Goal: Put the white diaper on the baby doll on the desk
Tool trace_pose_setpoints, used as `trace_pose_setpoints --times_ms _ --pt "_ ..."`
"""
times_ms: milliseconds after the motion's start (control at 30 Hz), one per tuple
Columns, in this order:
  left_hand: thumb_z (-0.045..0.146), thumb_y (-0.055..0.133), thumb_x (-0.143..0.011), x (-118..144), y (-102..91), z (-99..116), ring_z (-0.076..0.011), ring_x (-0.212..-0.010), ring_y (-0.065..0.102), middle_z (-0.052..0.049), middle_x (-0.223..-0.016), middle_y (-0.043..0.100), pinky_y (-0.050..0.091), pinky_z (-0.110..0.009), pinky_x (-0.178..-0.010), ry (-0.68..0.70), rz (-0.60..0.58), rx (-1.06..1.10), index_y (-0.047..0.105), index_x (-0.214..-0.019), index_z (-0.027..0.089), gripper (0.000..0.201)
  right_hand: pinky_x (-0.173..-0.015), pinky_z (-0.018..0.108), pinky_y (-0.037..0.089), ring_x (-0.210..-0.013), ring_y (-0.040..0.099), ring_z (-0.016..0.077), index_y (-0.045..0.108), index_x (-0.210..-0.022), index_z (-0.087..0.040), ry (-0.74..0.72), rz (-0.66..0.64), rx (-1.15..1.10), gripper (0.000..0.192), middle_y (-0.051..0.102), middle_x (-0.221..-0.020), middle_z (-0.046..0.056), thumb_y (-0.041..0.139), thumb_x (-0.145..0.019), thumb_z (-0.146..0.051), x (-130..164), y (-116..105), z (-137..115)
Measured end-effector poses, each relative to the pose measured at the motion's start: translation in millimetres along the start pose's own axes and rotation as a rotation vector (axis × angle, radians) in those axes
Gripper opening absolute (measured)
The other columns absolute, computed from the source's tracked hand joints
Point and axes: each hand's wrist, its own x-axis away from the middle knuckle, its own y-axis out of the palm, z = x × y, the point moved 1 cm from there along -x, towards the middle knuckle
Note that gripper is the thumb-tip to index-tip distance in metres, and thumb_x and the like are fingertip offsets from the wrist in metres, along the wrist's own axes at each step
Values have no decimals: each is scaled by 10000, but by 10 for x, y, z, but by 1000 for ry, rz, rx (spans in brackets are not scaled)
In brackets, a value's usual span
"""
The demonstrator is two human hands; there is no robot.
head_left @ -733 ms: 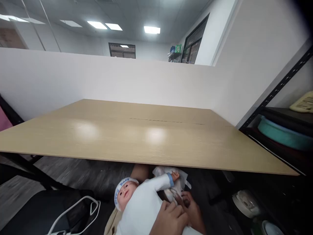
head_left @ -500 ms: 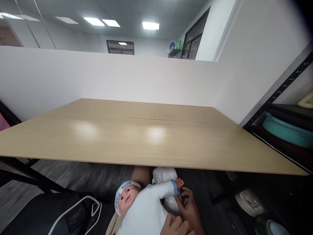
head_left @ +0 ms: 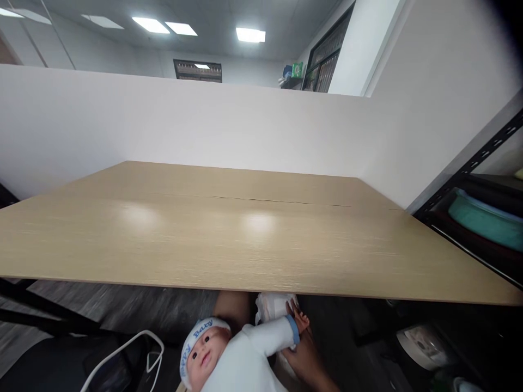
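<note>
A baby doll [head_left: 241, 354] in a white suit with a blue cuff lies at the bottom edge, below the table's front edge. Its white headband [head_left: 198, 332] bears blue letters. My right hand [head_left: 304, 359] lies against the doll's raised arm and a crumpled white cloth or diaper [head_left: 272, 305] behind it; its grip is hidden. My left hand is out of the picture. A skin-coloured limb [head_left: 232, 307] shows behind the doll's head; I cannot tell which part it is.
A wide light-wood table [head_left: 245, 239] fills the middle, with a white partition [head_left: 204, 125] behind it. At right a black metal shelf [head_left: 469, 163] holds a teal basin [head_left: 486, 218]. A white cable [head_left: 122, 348] and a round white appliance [head_left: 420, 340] lie below.
The view has tilted upward, so the doll and hands sit lower in the picture. My left hand has dropped out of view. My right hand stays by the doll's arm.
</note>
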Motion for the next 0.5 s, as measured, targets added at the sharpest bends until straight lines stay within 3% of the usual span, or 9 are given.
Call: trace_pose_setpoints --times_ms 100,233,367,500 --pt "372 644 -951 -13 20 70 -309 -1083 730 -5 -912 787 610 -456 -867 -4 25 -27 818 -1125 485 270 -1225 630 480 -1522 543 457 639 -1561 -199 76 -4 15 781 619 -1613 183 716 -816 -419 169 131 105" --pt "363 683 -917 -94 -44 136 -307 -1037 742 -1 -865 778 613 -462 -821 22 78 -53 825 -1067 486 240 -1247 642 461 -1542 518 465 636 -1571 -215 108 43 30 745 589 -1643 179 703 -883 -493 290 101 59" --pt "342 694 -910 -18 -205 147 -299 -1036 745 -9 -837 772 612 -442 -857 12 134 -57 827 -1066 452 233 -1265 695 414 -1581 444 504 582 -1619 -214 91 118 35 851 564 -1666 176 748 -838 -508 86 -59 -169" --pt "230 646 -940 305 -419 93 -245 -901 741 -2 -784 745 613 -369 -768 -58 209 -82 823 -1093 438 314 -1174 617 544 -1496 558 445 629 -1568 -366 113 58 -21 647 652 -1574 73 722 -927 -359 -293 -246 -382"
